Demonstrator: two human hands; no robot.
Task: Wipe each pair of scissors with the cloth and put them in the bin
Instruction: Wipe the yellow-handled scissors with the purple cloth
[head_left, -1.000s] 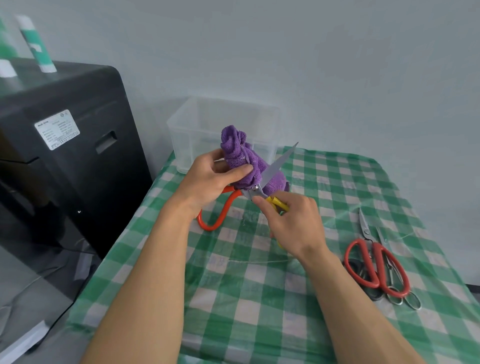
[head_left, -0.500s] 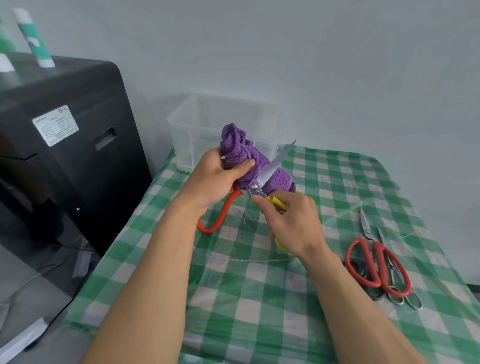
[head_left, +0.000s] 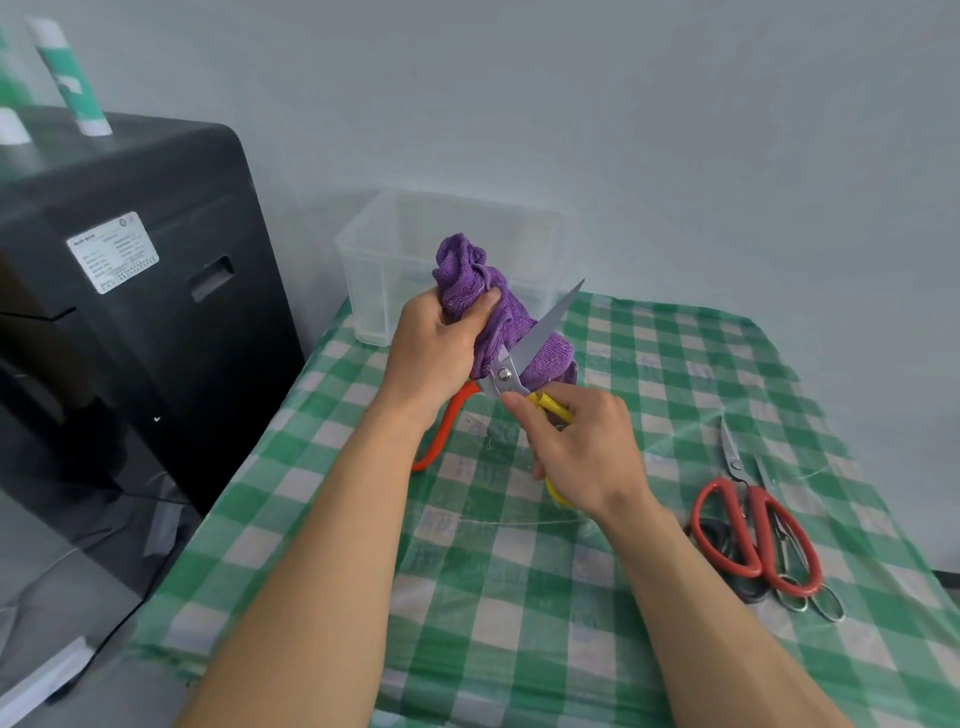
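Held up above the table (head_left: 519, 597) in the middle of the frame: one pair of scissors (head_left: 506, 376) with smooth steel blades, a round rivet at the pivot and glossy plastic loops, orange on the left, yellow on the right. Blades parted, the bare one slanting up and right to a sharp tip, the other out of sight inside a bunched purple cloth (head_left: 467, 275), nubbly and crumpled. Round cloth and hidden blade, the left hand (head_left: 436, 353), fingers curled, thumb pressing the fabric. Round the yellow loop, the right hand (head_left: 582, 452), fingertips pinching just below the rivet. Behind, at upper centre, a translucent rectangular plastic bin (head_left: 395, 260) on the table's far left corner. Over the table, a green-and-white check covering under shiny film. At lower right, lying flat, a small heap of other scissors (head_left: 753, 530): red oval loops on top, thin metal ones and a dark pair beneath. At left, a matte black cabinet (head_left: 130, 338) with a white label.
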